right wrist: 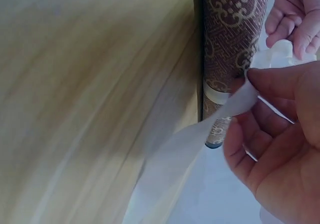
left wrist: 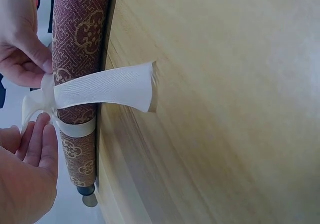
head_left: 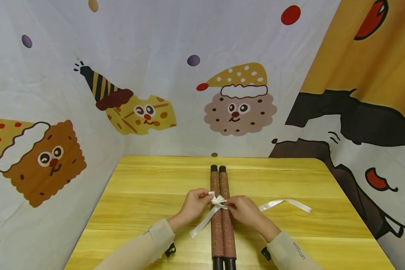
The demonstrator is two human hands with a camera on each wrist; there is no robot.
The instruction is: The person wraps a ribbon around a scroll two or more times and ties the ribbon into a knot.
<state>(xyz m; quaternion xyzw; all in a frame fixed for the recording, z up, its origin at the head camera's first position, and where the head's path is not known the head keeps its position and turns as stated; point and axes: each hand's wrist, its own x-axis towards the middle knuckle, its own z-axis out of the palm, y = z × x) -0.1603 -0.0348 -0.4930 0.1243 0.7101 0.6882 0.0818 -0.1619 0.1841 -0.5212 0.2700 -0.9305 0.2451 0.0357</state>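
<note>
Two patterned reddish-brown scrolls, the left scroll [head_left: 218, 230] and the right scroll [head_left: 229, 236], lie side by side with black rod ends. A white ribbon [left wrist: 79, 129] is wrapped round them and gathered into a knot with loops on top. At the knot's left, my left hand [head_left: 193, 204] pinches a ribbon loop between thumb and fingers. On the other side, my right hand [head_left: 245, 212] pinches the ribbon close to the knot, its thumb and index finger together in the right wrist view. One ribbon tail [head_left: 202, 224] slants down to the left; another tail [head_left: 285, 203] trails out to the right.
The scrolls lie on a yellow wood-grain table [head_left: 141, 180], pointing from its near side toward its back edge. Behind and beside it hangs a white cloth [head_left: 148, 45] printed with cartoon biscuits and cheese. A yellow printed part [head_left: 378, 63] is at the right.
</note>
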